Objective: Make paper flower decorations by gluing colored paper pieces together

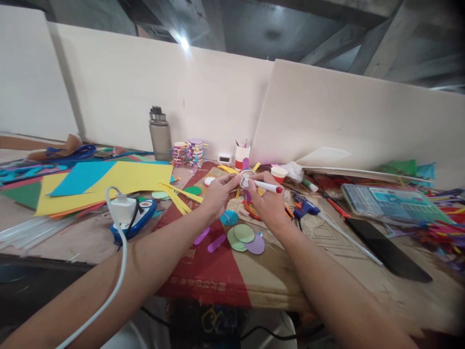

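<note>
Smooth white panels [160, 97] span the upper frame under grey beams [341, 41]. Worktop at lower centre: flat cardboard [203, 269], part brown, part printed red. Thin yellow sheets [141, 177] overlap at middle left. Clear, compartmented plastic box [395, 203] at far right; glossy black slab [387, 247], corners rounded, below it. Translucent grey bottle [160, 135], cylindrical, upright left of centre. Right hand [271, 206], right of centre: thumb and fingers closed around a slim white marker [266, 186], red-ended, slanting slightly down rightward. Left hand [218, 196]: thumb and fingertips pinched together on a small, whitish round piece [246, 178] at frame centre. Fingers crowd the view; cannot tell whether marker touches piece. Flat, smooth-edged green discs [244, 233] lie below the hands.
</note>
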The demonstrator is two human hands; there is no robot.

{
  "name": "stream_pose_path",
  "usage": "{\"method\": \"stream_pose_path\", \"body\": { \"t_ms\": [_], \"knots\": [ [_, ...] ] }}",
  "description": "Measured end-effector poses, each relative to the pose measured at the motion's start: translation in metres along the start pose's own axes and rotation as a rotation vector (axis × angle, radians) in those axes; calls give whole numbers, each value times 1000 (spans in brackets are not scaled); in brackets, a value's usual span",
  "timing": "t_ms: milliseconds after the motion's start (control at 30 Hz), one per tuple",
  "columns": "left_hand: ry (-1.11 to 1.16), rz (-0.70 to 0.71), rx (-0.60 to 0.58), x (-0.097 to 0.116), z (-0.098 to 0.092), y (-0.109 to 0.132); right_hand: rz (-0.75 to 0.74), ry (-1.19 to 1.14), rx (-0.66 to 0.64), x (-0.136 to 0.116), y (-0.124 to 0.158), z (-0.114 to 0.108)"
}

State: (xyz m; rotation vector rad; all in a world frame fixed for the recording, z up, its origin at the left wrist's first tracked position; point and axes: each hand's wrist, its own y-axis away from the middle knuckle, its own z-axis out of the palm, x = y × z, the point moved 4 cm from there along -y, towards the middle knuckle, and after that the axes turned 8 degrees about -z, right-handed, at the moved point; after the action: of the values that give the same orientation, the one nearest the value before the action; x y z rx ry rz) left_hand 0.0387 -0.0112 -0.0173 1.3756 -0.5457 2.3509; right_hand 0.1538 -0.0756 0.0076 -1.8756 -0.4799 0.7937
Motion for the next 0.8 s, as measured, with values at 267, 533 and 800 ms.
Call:
{"method": "stream_pose_path", "body": {
  "t_ms": [267, 533, 800],
  "knots": [
    [5, 11, -20, -1, 0, 0, 18, 9, -13, 0, 0, 0],
    [17, 5, -23, -1, 1, 0, 34, 13, -11, 0, 0, -1],
    [30, -1, -8, 0, 1, 2, 47, 68, 39, 1, -1, -4]
  ]
}}
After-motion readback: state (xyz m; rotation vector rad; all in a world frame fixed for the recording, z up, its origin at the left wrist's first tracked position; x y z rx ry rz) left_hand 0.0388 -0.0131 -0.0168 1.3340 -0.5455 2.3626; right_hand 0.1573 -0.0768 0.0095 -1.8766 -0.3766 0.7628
